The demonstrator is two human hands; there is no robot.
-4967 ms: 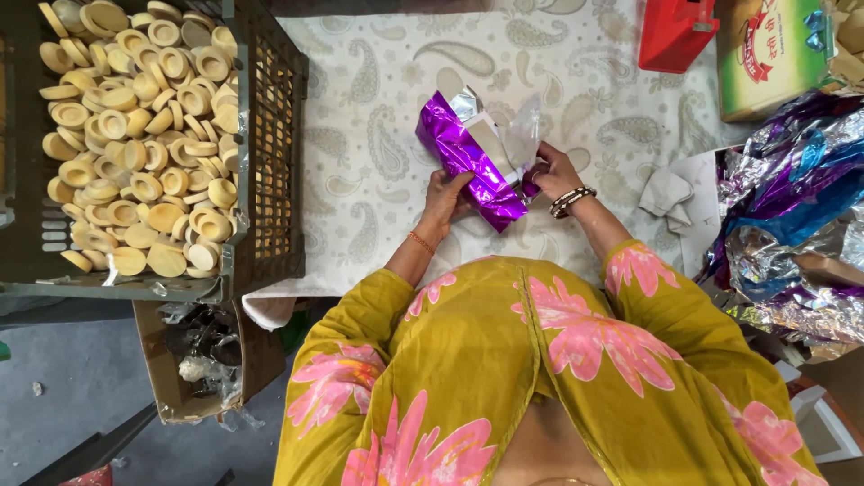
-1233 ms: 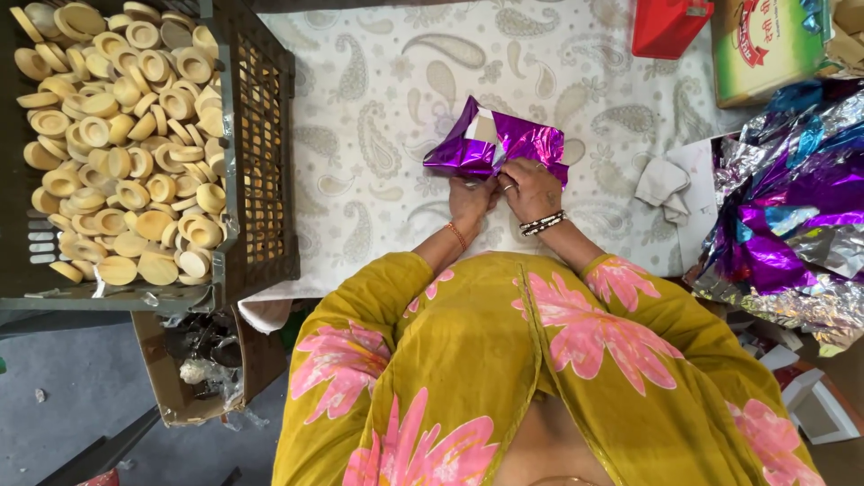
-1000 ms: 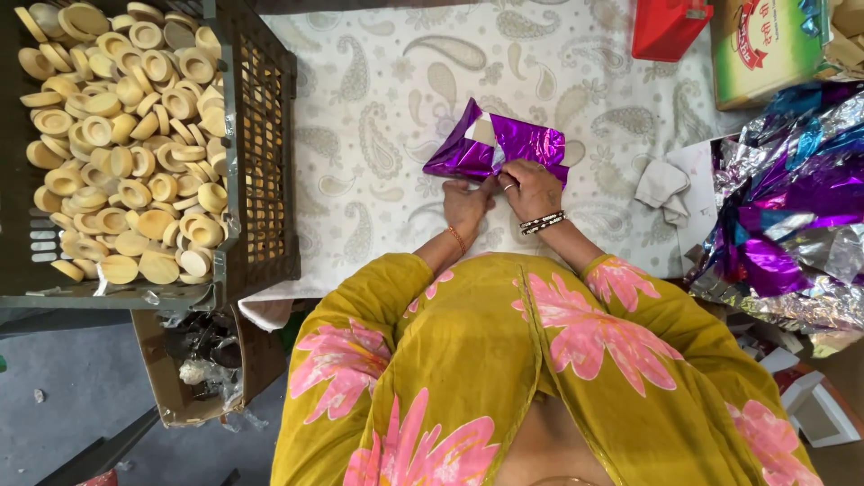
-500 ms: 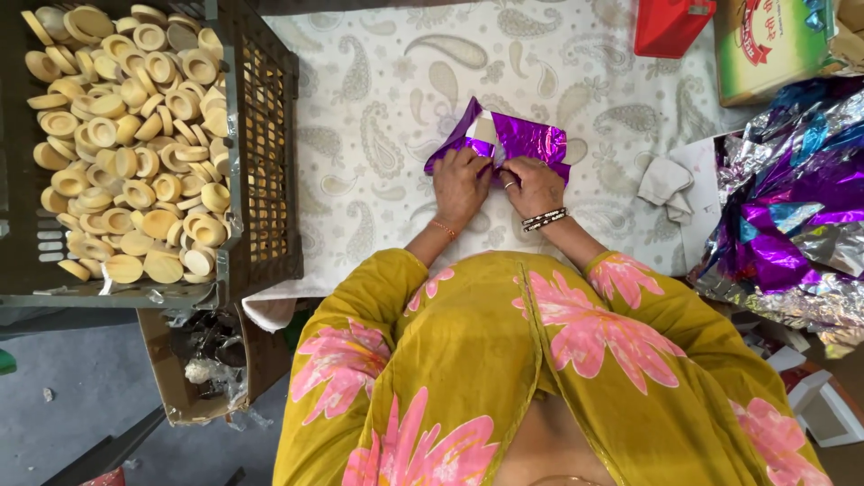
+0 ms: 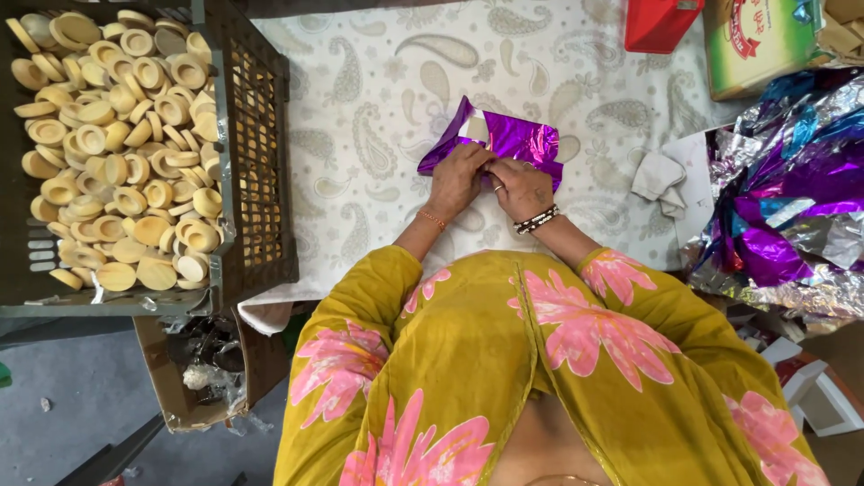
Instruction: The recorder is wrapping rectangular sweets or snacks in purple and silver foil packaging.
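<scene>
Right there in the middle of the tabletop (image 5: 378,81), on its white paisley cloth, lies the purple foil wrapper (image 5: 517,139), just beyond both hands and partly under their fingertips. It is shiny and crinkled, folded around something pale that peeks out near its top edge, with one flap standing up at the left corner.

The left hand (image 5: 456,177) lies over the near left part of the foil, fingers curled down and pinching its edge. The right hand (image 5: 520,186) sits beside it, touching it, fingers pressed together on the same fold; it wears a ring, with a beaded bracelet at the wrist. Both forearms reach forward from yellow sleeves with pink flowers, wrists close together.

Off to the left, well apart, a dark plastic crate (image 5: 261,162) holds a heap of round tan discs (image 5: 117,135). To the right, a crumpled white cloth (image 5: 657,175) lies near a pile of loose foil sheets (image 5: 792,207) in purple, silver and blue. At the far edge stand a red container (image 5: 661,22) and a green carton (image 5: 760,45).
</scene>
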